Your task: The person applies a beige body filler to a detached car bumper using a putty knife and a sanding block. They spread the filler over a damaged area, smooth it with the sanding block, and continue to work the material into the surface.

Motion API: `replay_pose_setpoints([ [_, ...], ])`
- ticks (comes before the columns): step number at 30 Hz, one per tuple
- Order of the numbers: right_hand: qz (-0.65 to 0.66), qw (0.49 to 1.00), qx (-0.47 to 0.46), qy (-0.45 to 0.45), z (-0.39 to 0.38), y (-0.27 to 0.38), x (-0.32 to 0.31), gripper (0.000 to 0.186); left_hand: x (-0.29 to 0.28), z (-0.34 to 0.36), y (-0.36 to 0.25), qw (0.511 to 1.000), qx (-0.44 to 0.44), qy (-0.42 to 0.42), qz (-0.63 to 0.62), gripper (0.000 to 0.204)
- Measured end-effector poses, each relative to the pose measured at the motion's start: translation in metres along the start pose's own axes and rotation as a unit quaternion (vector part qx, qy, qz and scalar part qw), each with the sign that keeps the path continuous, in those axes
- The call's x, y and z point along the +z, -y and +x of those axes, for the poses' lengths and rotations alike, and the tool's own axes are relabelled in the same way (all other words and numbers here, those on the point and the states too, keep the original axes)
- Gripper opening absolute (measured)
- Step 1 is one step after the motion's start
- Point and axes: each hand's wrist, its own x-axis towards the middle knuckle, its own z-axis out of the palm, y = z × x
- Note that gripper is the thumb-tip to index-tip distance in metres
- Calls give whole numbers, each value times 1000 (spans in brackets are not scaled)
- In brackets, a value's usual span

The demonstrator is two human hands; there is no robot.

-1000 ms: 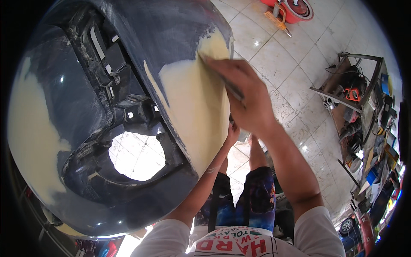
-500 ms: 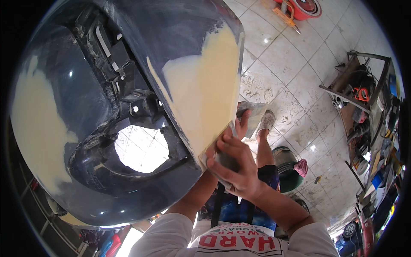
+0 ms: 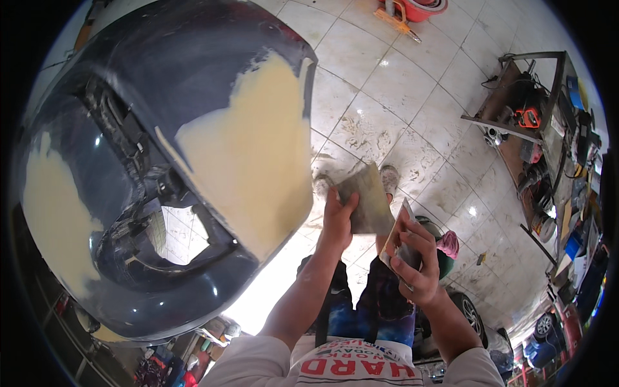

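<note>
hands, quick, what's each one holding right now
Left hand: closed on a flat grey spreader board.
Right hand: closed on a small putty scraper.

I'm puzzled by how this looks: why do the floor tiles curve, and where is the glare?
Head view: the fisheye lens bends the tiled floor lines toward the dark rim; glare spots shine on the tiles and the bumper; bright light blows out beneath the bumper; the hands' spreaders stay fairly sharp.

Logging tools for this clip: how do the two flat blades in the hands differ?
The left blade is bigger, its broad grey face showing; the right blade is smaller, seen nearly edge-on. The left hand pinches one edge; the right hand wraps around. Both are thin and flat.
</note>
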Motion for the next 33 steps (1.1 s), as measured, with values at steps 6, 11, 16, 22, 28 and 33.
replay_pose_setpoints([
  [6, 59, 998, 14, 24, -38, -39, -7, 53, 39, -37, 1, 997, 52, 52, -16, 43],
  [11, 28, 999, 29, 15, -51, -93, -8, 56, 61, -48, -8, 992, 107, 27, 66, 44],
  [16, -177, 968, 49, 169, -48, -137, -47, 54, 66, -46, -20, 975, 192, 21, 106, 41],
  [22, 308, 825, 474, -11, -36, -124, -79, 70, 62, -29, -34, 947, 285, 7, 150, 41],
  [28, 679, 420, 595, 94, -36, -92, -50, 60, 79, -11, -25, 957, 263, 32, 114, 46],
  [33, 670, 383, 632, 66, -19, -84, -31, 16, 78, -23, -26, 944, 271, 15, 188, 46],
])
